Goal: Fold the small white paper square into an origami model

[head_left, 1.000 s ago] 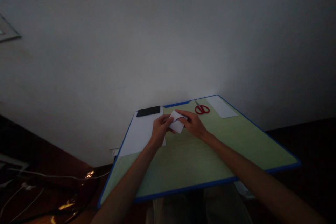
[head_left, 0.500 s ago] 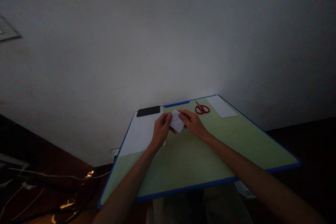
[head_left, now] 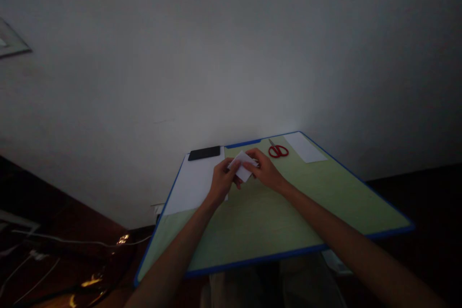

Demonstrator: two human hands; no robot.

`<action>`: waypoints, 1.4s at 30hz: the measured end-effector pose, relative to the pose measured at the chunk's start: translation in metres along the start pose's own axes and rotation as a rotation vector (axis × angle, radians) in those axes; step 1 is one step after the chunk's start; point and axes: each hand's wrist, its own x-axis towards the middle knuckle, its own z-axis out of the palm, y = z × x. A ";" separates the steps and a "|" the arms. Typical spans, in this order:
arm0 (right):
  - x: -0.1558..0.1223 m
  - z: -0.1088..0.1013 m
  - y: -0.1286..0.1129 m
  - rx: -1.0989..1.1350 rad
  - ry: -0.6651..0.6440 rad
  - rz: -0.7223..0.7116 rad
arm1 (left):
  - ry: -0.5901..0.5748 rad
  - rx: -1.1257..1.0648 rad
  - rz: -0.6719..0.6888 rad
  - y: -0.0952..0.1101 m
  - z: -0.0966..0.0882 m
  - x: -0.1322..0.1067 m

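Note:
A small folded piece of white paper [head_left: 243, 167] is held between both hands above the green table [head_left: 274, 216]. My left hand [head_left: 222, 182] pinches its left side with thumb and fingers. On its right side, my right hand [head_left: 265, 169] grips it with fingers curled over the top edge. A large white sheet [head_left: 193, 183] lies flat under and beside my left hand.
A black phone [head_left: 204, 153] lies at the table's far left edge. Red-handled scissors [head_left: 277, 150] and a white paper strip [head_left: 305, 147] lie at the far right. The table has a blue rim and stands against a white wall. Cables run over the dark floor at left.
The folded paper has been turned and lifted slightly between the fingers; both hands stay in the same place, with the right fingers shifting over the paper's top.

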 end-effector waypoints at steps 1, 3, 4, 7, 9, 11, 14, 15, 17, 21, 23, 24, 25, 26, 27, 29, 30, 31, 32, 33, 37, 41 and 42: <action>0.000 0.000 -0.001 0.016 -0.002 0.024 | -0.004 0.009 0.002 0.000 0.000 0.000; 0.000 -0.001 -0.003 0.043 -0.001 0.052 | -0.016 0.028 0.015 0.001 0.001 -0.001; 0.000 -0.002 -0.004 0.057 0.006 0.056 | -0.020 0.031 0.025 0.001 0.001 -0.002; 0.002 -0.004 -0.007 0.097 0.015 0.079 | -0.033 0.015 0.049 0.002 0.001 -0.003; 0.003 -0.005 -0.008 0.118 0.025 0.100 | -0.041 0.024 0.058 0.001 0.001 -0.004; 0.005 -0.006 -0.007 0.107 0.052 0.099 | -0.047 0.061 0.068 -0.001 0.001 -0.004; 0.007 -0.007 -0.005 0.038 0.113 0.058 | -0.059 0.127 0.083 -0.005 0.000 -0.003; 0.007 -0.008 -0.004 0.016 0.127 0.044 | -0.062 0.139 0.083 -0.007 -0.001 -0.003; 0.008 -0.009 -0.003 -0.001 0.144 0.015 | -0.069 0.159 0.083 -0.009 -0.001 -0.003; 0.007 -0.010 -0.006 0.032 0.129 -0.007 | -0.068 0.213 0.095 -0.009 0.001 -0.005; 0.006 -0.010 -0.010 0.043 0.118 -0.012 | -0.048 0.250 0.118 -0.007 0.002 -0.006; 0.006 -0.009 -0.012 0.038 0.113 -0.022 | -0.033 0.268 0.134 -0.006 0.002 -0.006; 0.005 -0.009 -0.014 0.025 0.112 -0.038 | -0.018 0.285 0.149 -0.005 0.002 -0.007; 0.005 -0.008 -0.015 0.010 0.116 -0.053 | 0.001 0.297 0.162 -0.005 0.002 -0.007; 0.005 -0.008 -0.016 -0.002 0.130 -0.069 | 0.019 0.305 0.172 -0.004 0.002 -0.006; 0.005 -0.007 -0.015 -0.006 0.174 -0.091 | 0.045 0.307 0.191 -0.004 0.001 -0.006; 0.005 -0.007 -0.014 -0.004 0.193 -0.098 | 0.053 0.307 0.201 -0.005 0.001 -0.005; 0.006 -0.006 -0.013 -0.002 0.204 -0.103 | 0.056 0.311 0.211 -0.005 0.000 -0.005; 0.006 -0.006 -0.011 -0.002 0.208 -0.105 | 0.057 0.325 0.221 -0.006 0.000 -0.005; 0.006 -0.006 -0.010 -0.003 0.206 -0.105 | 0.058 0.346 0.229 -0.006 0.000 -0.005; 0.007 -0.005 -0.008 0.034 0.202 -0.077 | 0.076 0.459 0.263 -0.006 -0.001 -0.005; 0.007 -0.004 -0.008 0.075 0.197 -0.045 | 0.095 0.530 0.298 -0.005 -0.001 -0.005; 0.006 -0.003 -0.008 0.074 0.193 -0.038 | 0.097 0.528 0.304 -0.005 -0.001 -0.005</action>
